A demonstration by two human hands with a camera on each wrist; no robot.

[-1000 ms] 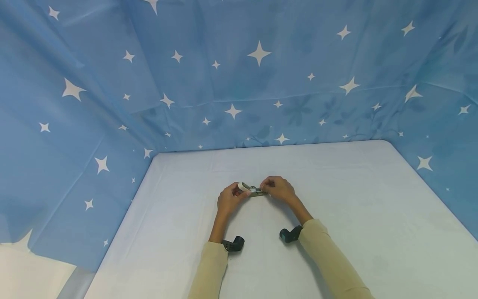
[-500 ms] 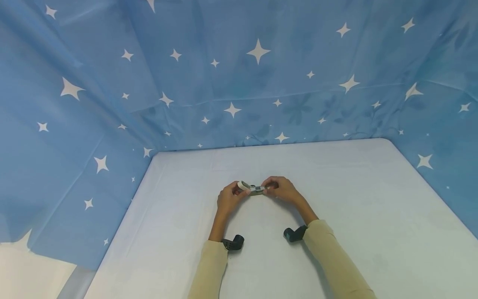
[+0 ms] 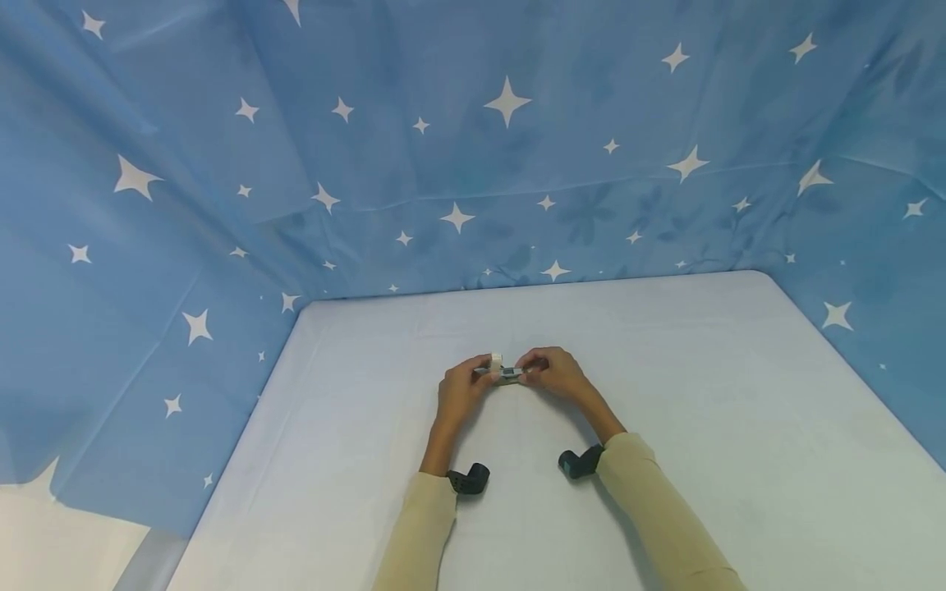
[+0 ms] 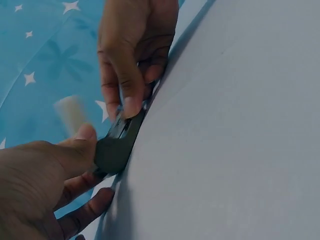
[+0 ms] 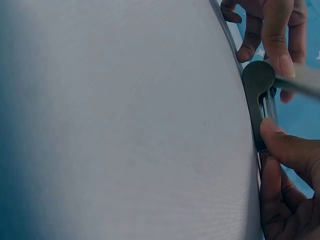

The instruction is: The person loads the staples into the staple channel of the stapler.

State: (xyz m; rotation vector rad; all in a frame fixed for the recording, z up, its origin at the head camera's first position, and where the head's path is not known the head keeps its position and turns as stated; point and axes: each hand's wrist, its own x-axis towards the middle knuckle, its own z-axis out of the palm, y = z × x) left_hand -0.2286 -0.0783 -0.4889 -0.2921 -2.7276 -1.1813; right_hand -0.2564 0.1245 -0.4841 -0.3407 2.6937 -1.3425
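Note:
A small stapler (image 3: 510, 375) with its cream top cover (image 3: 496, 361) swung up is held between both hands close over the white table. My left hand (image 3: 461, 396) grips its rounded hinge end, with the thumb at the base of the raised cover. At the other end, my right hand (image 3: 556, 377) pinches the tip between thumb and fingers. The left wrist view shows the dark green-grey body (image 4: 112, 155) and a silver rail along it. In the right wrist view the raised cover (image 5: 302, 82) is blurred, and my right thumb (image 5: 280, 142) covers the front of the rail.
The white-covered table (image 3: 702, 394) extends around both arms. A blue curtain (image 3: 510, 164) with white stars hangs behind its back edge and along the sides. Each wrist wears a dark camera, the left one (image 3: 470, 478) and the right one (image 3: 580, 462).
The cream cover has swung from leaning left to standing upright. My left hand has shifted slightly right. My right hand drew back a little along the stapler, uncovering more of the rail.

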